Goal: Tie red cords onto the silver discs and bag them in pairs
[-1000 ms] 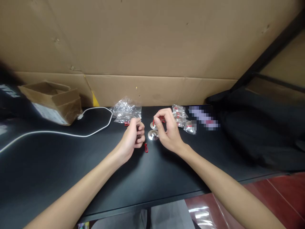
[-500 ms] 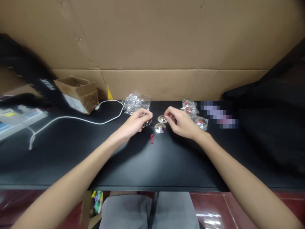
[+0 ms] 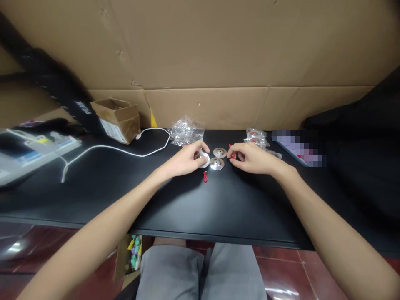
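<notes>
My left hand [image 3: 186, 158] rests on the black table [image 3: 175, 204] with its fingers closed on a small silver disc [image 3: 203, 159]. Just right of it lie two more silver discs, one near [image 3: 216, 163] and one farther back [image 3: 220, 152]. My right hand [image 3: 251, 157] pinches a small red loop [image 3: 231, 155] beside them. Another red loop [image 3: 205, 176] lies loose on the table in front of the discs.
Crumpled clear bags [image 3: 186, 132] lie at the back, and small bagged discs [image 3: 256, 136] sit behind my right hand. A white cable [image 3: 125, 150] runs to a small cardboard box [image 3: 117, 119]. Cardboard sheets [image 3: 218, 62] wall the back. A black bag [image 3: 362, 141] fills the right.
The view has tilted down and shifted. My left hand has settled onto a silver disc on the table, and my right hand has moved right of the discs, pinching a red loop.
</notes>
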{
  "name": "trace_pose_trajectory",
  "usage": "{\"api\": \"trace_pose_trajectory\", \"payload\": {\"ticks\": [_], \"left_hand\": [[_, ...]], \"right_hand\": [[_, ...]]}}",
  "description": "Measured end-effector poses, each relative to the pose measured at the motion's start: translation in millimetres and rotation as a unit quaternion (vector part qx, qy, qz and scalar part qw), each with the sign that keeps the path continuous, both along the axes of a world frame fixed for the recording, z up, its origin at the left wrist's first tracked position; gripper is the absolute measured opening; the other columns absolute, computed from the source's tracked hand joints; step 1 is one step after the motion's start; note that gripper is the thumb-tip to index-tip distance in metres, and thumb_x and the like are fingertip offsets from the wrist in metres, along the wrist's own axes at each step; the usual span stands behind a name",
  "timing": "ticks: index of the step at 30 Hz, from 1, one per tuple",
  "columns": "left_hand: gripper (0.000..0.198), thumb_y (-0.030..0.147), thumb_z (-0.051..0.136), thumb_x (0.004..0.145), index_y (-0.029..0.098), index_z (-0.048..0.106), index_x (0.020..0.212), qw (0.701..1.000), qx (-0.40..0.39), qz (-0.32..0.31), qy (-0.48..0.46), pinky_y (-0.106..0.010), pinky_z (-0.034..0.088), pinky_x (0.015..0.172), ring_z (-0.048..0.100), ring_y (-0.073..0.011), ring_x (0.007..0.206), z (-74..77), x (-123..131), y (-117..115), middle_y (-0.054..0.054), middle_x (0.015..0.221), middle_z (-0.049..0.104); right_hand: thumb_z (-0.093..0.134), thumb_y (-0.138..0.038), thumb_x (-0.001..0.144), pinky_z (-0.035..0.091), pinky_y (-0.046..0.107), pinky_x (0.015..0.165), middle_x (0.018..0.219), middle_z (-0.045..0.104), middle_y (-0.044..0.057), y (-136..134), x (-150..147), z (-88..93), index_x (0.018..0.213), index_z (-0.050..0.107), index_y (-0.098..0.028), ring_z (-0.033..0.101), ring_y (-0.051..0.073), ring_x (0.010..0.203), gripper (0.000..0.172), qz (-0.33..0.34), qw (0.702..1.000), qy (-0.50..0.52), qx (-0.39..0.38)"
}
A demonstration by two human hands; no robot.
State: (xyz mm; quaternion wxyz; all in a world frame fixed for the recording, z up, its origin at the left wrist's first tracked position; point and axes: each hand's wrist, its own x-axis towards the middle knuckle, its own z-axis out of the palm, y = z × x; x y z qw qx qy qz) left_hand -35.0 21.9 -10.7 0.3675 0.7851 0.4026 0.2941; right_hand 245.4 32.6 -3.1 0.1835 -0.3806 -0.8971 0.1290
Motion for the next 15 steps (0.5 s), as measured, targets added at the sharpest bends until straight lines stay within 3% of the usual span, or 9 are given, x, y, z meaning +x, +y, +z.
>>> {"api": "trace_pose_trajectory", "payload": {"ticks": [4, 7, 10, 15], "left_hand": [[0.026, 0.026, 0.065, 0.091, 0.02, 0.058, 0.115, 0.995, -0.039, -0.005, -0.094, -0.03, 0.046, 0.076, 0.065, -0.016, 0.078, -7.8, 14.7, 1.9, -0.003, 0.089, 0.07], [0.028, 0.026, 0.07, 0.089, 0.018, 0.059, 0.114, 0.989, -0.069, -0.003, -0.128, -0.032, 0.047, 0.084, 0.068, -0.0175, 0.088, -14.6, 26.7, 3.7, -0.005, 0.093, 0.072], [0.025, 0.028, 0.071, 0.089, 0.017, 0.063, 0.109, 0.993, -0.05, 0.001, -0.105, -0.033, 0.047, 0.086, 0.069, -0.0187, 0.091, -18.8, 34.3, 3.0, -0.008, 0.1, 0.075], [0.023, 0.033, 0.065, 0.095, 0.023, 0.066, 0.115, 0.997, 0.055, 0.048, -0.006, -0.032, 0.044, 0.075, 0.063, -0.0177, 0.081, -18.3, 32.6, -4.0, -0.006, 0.104, 0.073]], "right_hand": [[0.067, -0.02, 0.082, 0.043, 0.032, 0.071, 0.092, 0.066, 0.005, 4.9, 10.3, 0.7, 0.093, 0.073, -0.021, 0.057, 0.018, 0.073, 0.012, -0.028, 0.998, -0.047, 0.009], [0.068, -0.023, 0.084, 0.043, 0.033, 0.071, 0.092, 0.065, 0.005, 6.1, 13.9, 0.3, 0.092, 0.073, -0.022, 0.058, 0.019, 0.074, 0.01, -0.06, 0.996, -0.065, 0.0], [0.069, -0.022, 0.084, 0.045, 0.034, 0.074, 0.095, 0.063, 0.006, 5.8, 14.8, -1.3, 0.093, 0.073, -0.022, 0.06, 0.02, 0.077, 0.009, -0.077, 0.995, -0.066, 0.008], [0.069, -0.024, 0.085, 0.046, 0.035, 0.073, 0.105, 0.059, 0.007, 4.8, 15.3, -2.0, 0.092, 0.069, -0.022, 0.059, 0.019, 0.077, 0.008, -0.091, 0.993, -0.063, 0.029]]}}
